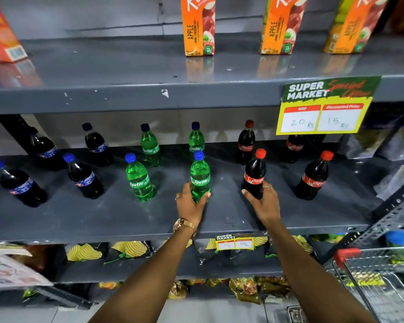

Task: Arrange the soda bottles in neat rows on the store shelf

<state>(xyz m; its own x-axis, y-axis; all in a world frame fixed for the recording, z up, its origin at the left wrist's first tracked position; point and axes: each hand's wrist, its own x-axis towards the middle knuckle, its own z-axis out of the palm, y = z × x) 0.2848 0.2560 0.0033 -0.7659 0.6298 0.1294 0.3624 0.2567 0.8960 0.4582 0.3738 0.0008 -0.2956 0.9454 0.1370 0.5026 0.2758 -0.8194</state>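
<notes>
- Sprite and Coke stand upright in the front row on the shelf.
- Left hand clasps the Sprite's base, right hand the Coke's.
- Low grips: a quick shove could tip either bottle.

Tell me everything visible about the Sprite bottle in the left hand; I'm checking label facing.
The Sprite bottle is clear green plastic with a blue screw cap and a green label whose white logo faces the camera. It looks full, sealed and upright in the front row of the grey middle shelf. The left hand wraps its base, thumb on the right side. Nothing else touches it.
</notes>
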